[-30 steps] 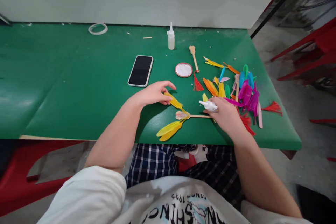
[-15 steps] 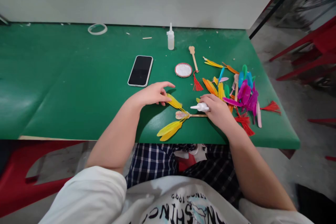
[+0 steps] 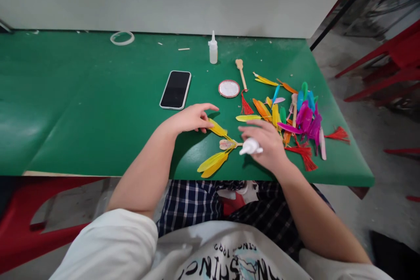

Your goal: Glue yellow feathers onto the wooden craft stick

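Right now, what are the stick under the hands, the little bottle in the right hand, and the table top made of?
Stick: looks like pale unfinished wood, tan and matte. Bottle held in the right hand: probably soft white plastic, smooth, with a cone nozzle. Table top: green sheet, likely vinyl or similar, with a slight sheen and creases. The left hand rests on a yellow feather.

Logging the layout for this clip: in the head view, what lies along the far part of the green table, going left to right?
Clear ring → phone → upright glue bottle → round white lid → wooden stick with red tassel → pile of coloured feathers.
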Motion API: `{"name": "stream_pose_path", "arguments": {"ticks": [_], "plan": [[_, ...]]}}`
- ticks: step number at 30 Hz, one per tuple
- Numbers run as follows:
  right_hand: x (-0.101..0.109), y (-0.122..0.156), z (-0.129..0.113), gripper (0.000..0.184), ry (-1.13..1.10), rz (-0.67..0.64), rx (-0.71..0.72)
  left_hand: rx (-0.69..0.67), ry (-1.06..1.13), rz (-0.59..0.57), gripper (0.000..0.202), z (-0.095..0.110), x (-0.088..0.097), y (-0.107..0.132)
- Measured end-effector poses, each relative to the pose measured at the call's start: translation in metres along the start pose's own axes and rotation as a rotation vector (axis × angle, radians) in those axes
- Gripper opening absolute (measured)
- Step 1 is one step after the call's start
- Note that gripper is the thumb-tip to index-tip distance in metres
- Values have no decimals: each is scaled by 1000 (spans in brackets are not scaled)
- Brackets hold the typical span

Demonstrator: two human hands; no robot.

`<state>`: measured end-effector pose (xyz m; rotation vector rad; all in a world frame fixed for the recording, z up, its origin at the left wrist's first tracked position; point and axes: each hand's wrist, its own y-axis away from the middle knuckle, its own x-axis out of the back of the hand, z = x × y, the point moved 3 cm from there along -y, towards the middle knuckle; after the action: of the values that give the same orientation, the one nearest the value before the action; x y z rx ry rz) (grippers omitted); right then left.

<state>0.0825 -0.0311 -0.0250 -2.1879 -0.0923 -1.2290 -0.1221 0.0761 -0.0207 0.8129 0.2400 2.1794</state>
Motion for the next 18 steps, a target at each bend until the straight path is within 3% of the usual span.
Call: {"name": "stream_pose_path", "arguments": {"ticks": [5, 14, 18], "plan": [[-12, 10, -33, 17, -26, -180, 121, -6, -11, -4, 53, -1, -1, -1], [-18, 13, -31, 13, 14, -170, 90, -17, -48, 34, 50, -1, -2, -2], [-19, 13, -31, 15, -11, -165, 69, 4, -17, 145, 49, -10, 10, -3]]}}
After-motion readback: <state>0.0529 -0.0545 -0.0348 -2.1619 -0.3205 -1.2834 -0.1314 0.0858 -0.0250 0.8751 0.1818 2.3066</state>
